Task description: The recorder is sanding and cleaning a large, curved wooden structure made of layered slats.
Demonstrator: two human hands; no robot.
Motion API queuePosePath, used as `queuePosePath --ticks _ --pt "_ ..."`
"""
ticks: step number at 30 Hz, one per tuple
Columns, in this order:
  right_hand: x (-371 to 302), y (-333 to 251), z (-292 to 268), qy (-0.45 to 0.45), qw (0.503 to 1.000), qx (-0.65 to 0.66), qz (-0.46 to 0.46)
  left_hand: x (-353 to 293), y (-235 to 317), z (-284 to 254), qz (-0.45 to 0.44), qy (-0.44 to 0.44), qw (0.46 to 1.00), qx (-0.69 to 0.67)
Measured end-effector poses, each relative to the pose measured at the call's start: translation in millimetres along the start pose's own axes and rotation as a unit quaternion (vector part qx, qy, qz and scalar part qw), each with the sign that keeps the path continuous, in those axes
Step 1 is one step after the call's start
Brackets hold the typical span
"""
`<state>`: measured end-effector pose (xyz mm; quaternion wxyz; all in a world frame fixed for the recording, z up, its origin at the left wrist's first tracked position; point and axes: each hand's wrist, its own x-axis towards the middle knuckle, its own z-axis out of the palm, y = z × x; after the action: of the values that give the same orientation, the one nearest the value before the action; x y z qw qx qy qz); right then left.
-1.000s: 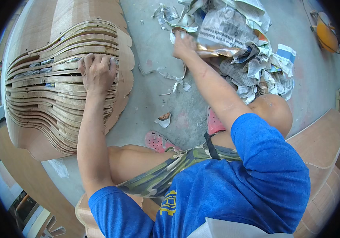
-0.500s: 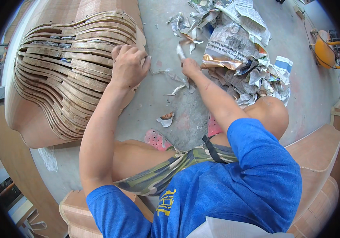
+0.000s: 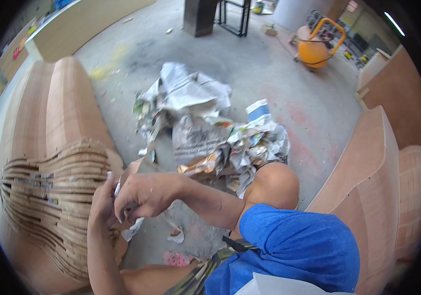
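Observation:
My hands meet at the right edge of a curved wooden form [image 3: 60, 211] built of thin slats with narrow gaps. My right hand [image 3: 144, 194] has its fingers curled around a torn strip of newspaper [image 3: 133, 168], which sticks up past the knuckles. Close against it is my left hand [image 3: 103, 204], thumb up, its fingers bent toward the strip and partly hidden behind the right hand. Below the hands a scrap of paper [image 3: 134, 228] shows. Beyond them on the floor lies a heap of crumpled newspaper [image 3: 195, 140].
A smooth wooden shell [image 3: 358, 182] stands to my right. Farther off are an orange wheeled machine [image 3: 314, 51], a dark box-like stand [image 3: 199, 17] and a low pale panel [image 3: 73, 24]. A small paper scrap [image 3: 176, 235] lies near my pink shoe [image 3: 177, 258].
My right hand has come left from beside the newspaper heap to my left hand, bringing a paper strip. The view has tilted up, showing more floor and the orange machine.

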<state>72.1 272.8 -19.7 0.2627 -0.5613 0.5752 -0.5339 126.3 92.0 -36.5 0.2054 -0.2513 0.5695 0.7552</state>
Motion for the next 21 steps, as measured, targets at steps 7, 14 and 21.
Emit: queuePosePath --ticks 7,14,21 --pt "5.8 -39.0 13.6 -0.148 0.976 -0.156 -0.034 12.5 1.1 20.4 0.033 -0.080 0.992 0.094" --pt "12.0 121.0 -125.4 -0.084 0.709 -0.562 0.418 -20.6 10.2 13.4 0.170 0.035 0.968 0.181" --pt "-73.6 224.8 -149.3 0.068 0.628 -0.579 0.515 -63.1 -4.9 11.7 0.254 0.099 0.892 0.360"
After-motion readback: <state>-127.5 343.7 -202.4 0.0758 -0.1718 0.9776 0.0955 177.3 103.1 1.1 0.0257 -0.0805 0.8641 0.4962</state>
